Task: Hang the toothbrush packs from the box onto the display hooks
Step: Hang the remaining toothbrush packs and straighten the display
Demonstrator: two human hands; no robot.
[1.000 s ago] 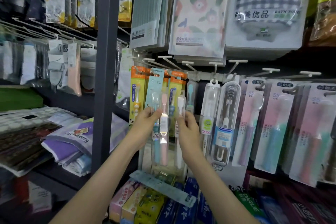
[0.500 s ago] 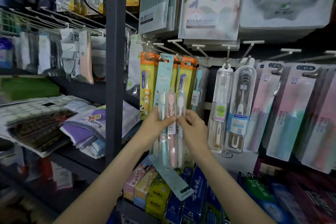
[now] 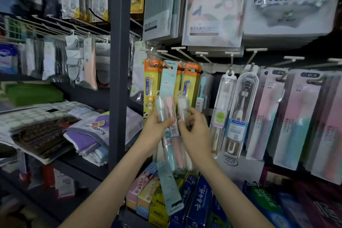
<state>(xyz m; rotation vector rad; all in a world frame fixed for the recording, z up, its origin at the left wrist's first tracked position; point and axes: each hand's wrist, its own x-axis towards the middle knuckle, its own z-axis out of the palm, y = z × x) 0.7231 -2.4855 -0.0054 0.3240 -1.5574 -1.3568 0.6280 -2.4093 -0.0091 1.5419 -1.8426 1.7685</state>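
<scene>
Toothbrush pack (image 3: 167, 114) pinched by left hand (image 3: 157, 126), right hand (image 3: 194, 129) alongside

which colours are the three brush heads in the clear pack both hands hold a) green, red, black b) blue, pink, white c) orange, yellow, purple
b: the clear plastic toothbrush pack with light blue card shows blue, pink and white heads above the left hand and right hand
</scene>
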